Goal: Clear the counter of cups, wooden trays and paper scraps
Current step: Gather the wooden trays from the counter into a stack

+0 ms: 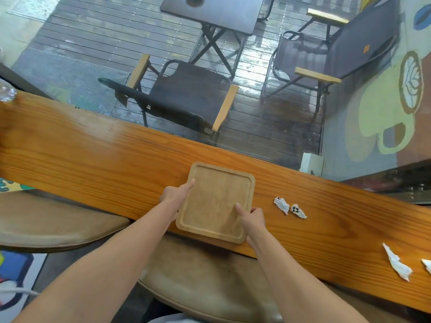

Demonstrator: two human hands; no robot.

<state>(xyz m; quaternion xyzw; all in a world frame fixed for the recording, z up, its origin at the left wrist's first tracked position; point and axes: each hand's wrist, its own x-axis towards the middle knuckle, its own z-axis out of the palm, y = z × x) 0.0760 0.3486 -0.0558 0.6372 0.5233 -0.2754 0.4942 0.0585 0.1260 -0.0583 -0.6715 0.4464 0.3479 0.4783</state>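
A square light wooden tray lies on the orange wooden counter, its near edge hanging slightly past the counter's front. My left hand grips the tray's left edge, thumb on the rim. On the tray's right edge my right hand holds it, thumb resting inside the tray. Two crumpled paper scraps sit just right of the tray. Further right, near the counter's front edge, lie a long white scrap and another scrap cut by the frame. No cup can be seen plainly.
A clear plastic object sits at the counter's far left end. A white box stands behind the counter by the glass. Padded stools are below me. Folding chairs and a table stand outside behind the window.
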